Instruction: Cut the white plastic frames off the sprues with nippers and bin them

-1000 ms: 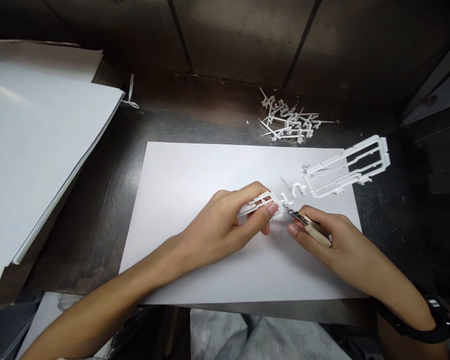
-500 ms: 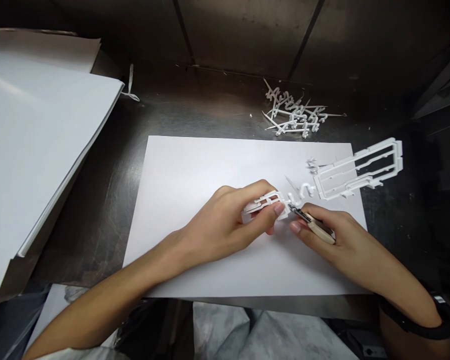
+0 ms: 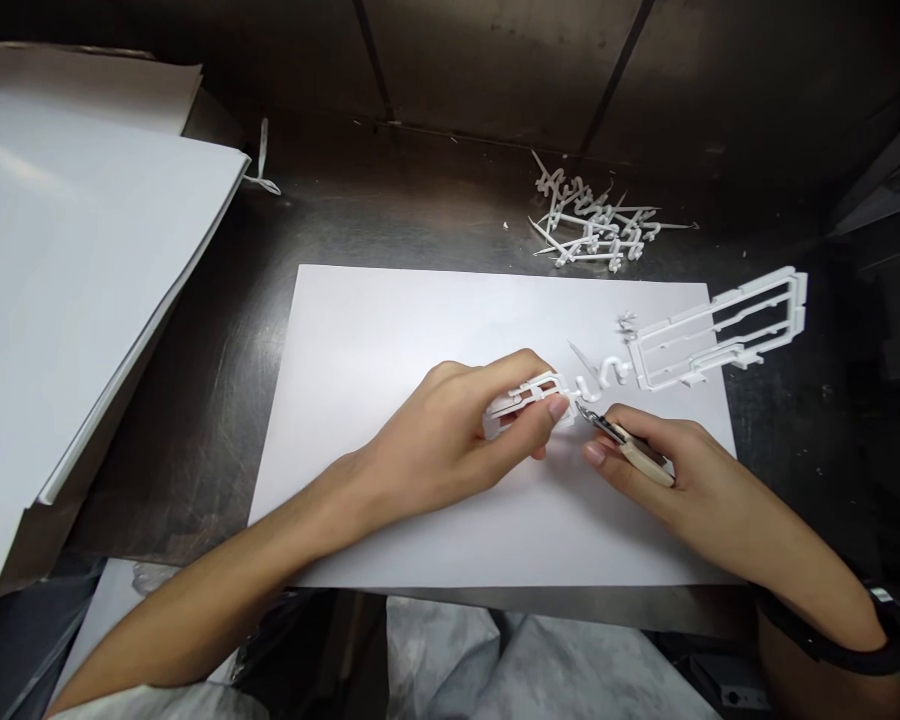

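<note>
My left hand (image 3: 450, 435) pinches a small white plastic frame (image 3: 544, 384) between thumb and fingers, over a sheet of white paper (image 3: 367, 330). From its right end runs a curled white sprue (image 3: 607, 368), which seems to link it to a larger white plastic frame (image 3: 799, 300) reaching past the paper's right edge. My right hand (image 3: 697, 480) is closed around nippers (image 3: 645, 460) with pale handles. Their metal tip points up and left, close below the sprue by my left thumb; whether it touches the plastic I cannot tell.
A tangled pile of white sprue pieces (image 3: 596, 220) lies on the dark metal table (image 3: 420, 210) behind the paper. At the left stands a box with large white panels (image 3: 97, 250), a white tie (image 3: 263, 165) at its corner. Small white crumbs dot the tabletop.
The nippers' tip has drawn back slightly from the joint beside the small frame. Both hands otherwise keep their places, and the whole view has shifted a little.
</note>
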`<state>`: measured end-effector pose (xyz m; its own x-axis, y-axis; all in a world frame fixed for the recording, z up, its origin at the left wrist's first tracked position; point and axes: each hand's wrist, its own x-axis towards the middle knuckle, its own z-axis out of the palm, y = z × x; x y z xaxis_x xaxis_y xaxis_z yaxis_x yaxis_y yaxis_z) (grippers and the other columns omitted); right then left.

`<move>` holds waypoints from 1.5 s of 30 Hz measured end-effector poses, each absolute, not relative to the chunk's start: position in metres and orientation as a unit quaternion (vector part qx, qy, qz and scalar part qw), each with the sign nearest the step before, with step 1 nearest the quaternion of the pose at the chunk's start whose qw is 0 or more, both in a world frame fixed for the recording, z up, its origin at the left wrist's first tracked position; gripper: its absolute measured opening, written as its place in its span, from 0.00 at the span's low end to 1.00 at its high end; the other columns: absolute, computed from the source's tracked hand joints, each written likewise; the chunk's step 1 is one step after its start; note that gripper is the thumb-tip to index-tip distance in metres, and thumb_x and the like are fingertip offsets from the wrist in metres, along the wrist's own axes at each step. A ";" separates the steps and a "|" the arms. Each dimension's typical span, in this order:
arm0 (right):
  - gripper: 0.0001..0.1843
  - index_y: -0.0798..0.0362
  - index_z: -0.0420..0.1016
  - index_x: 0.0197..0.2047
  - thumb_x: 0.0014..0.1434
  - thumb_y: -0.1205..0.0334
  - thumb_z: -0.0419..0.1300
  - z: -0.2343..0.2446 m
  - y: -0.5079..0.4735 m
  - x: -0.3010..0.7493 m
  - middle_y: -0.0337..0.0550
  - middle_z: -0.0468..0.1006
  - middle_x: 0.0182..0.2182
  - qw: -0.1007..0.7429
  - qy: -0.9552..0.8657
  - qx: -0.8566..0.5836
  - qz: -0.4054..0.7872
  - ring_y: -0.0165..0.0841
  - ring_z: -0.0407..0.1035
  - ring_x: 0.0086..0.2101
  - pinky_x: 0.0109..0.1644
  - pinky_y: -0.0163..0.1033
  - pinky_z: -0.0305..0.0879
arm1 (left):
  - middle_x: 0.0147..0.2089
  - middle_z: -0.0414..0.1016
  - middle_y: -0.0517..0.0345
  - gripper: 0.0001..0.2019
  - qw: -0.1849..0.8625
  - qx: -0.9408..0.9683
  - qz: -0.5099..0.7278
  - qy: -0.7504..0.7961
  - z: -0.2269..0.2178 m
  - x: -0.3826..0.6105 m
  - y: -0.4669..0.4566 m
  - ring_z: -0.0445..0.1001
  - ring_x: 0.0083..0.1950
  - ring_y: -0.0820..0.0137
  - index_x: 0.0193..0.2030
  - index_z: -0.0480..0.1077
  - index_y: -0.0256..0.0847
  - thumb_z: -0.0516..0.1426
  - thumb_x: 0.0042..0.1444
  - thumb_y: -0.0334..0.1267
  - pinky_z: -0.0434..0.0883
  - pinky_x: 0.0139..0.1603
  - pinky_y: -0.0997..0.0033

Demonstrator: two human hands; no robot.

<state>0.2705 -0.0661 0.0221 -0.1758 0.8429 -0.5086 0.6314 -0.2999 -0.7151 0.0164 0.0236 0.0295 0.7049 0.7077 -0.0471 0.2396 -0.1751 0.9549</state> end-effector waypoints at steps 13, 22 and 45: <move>0.26 0.50 0.74 0.37 0.79 0.38 0.59 0.027 -0.067 0.271 0.42 0.73 0.31 0.113 -0.582 -0.610 0.527 0.42 0.70 0.35 0.34 0.40 0.64 | 0.33 0.82 0.65 0.11 0.606 0.711 0.173 0.312 0.030 0.018 0.020 0.79 0.32 0.75 0.45 0.76 0.44 0.55 0.77 0.43 0.68 0.28 0.78; 0.27 0.50 0.74 0.37 0.79 0.36 0.58 0.029 -0.067 0.273 0.41 0.74 0.32 0.101 -0.584 -0.603 0.534 0.41 0.70 0.35 0.35 0.40 0.67 | 0.29 0.81 0.66 0.11 0.615 0.709 0.155 0.310 0.034 0.016 0.022 0.75 0.26 0.76 0.45 0.75 0.43 0.55 0.77 0.44 0.63 0.24 0.75; 0.06 0.50 0.74 0.47 0.76 0.59 0.58 0.010 -0.072 0.275 0.38 0.80 0.37 0.170 -0.741 -0.605 0.236 0.38 0.76 0.35 0.37 0.40 0.63 | 0.32 0.77 0.62 0.11 0.379 0.856 0.276 0.218 0.014 0.016 0.018 0.71 0.31 0.76 0.52 0.79 0.33 0.59 0.76 0.39 0.66 0.36 0.74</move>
